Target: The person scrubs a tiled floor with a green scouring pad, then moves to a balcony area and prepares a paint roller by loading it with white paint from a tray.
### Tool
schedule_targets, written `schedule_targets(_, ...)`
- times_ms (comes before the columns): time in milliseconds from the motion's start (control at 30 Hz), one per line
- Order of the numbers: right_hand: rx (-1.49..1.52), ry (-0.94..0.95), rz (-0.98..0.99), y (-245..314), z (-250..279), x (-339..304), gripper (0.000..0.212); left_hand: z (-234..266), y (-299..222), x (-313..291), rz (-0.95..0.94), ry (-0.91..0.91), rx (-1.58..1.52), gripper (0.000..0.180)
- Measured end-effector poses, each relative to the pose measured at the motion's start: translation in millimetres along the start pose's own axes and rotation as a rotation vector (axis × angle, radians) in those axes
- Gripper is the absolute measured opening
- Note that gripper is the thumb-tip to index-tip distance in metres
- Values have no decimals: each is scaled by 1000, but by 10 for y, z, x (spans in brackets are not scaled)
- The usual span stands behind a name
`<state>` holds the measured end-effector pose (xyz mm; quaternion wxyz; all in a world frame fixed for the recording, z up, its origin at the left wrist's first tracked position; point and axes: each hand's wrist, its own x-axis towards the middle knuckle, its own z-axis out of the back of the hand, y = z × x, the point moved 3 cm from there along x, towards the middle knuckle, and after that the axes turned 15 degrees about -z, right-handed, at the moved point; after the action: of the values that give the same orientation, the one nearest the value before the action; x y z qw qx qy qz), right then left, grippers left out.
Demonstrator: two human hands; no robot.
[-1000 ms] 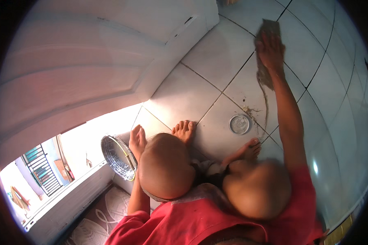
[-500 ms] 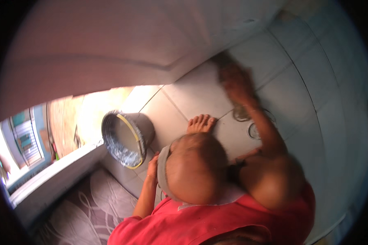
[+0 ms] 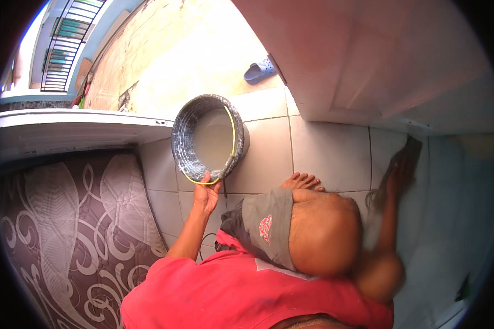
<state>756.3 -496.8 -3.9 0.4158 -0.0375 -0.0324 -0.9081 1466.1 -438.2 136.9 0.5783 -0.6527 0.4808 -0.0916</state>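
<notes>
My left hand [image 3: 207,196] has its thumb and fingers closed on the near rim of a dark bucket [image 3: 241,137]. The bucket has a yellow handle [image 3: 234,129] and cloudy greyish liquid inside, and it tips somewhat toward me. At the right, my right hand [image 3: 400,178] reaches down past my knee and closes over a dark grey rag [image 3: 410,152] by the foot of the pale door. Blur and shadow hide most of its fingers. The rag lies against the light floor tiles [image 3: 329,148].
My bare foot [image 3: 302,182] stands on the tiles between bucket and rag. A patterned brown mattress [image 3: 82,236] leans at the left. The pale door [image 3: 379,66] rises at the upper right. Beyond the doorway, a blue clog [image 3: 259,71] lies on the bright ground outside.
My view has swung left, bringing the doorway and clog into sight. My left hand, earlier partly hidden by my knee, now shows on the bucket rim. The right hand still has the rag.
</notes>
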Motion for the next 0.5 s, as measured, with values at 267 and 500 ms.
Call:
schedule_targets(267, -7, -3, -32, 33, 131, -45, 56, -487, 135, 719, -86, -181, -74, 18)
schedule_targets(500, 78, 7, -7, 4, 100, -187, 55, -724, -32, 1464, -180, -190, -54, 25)
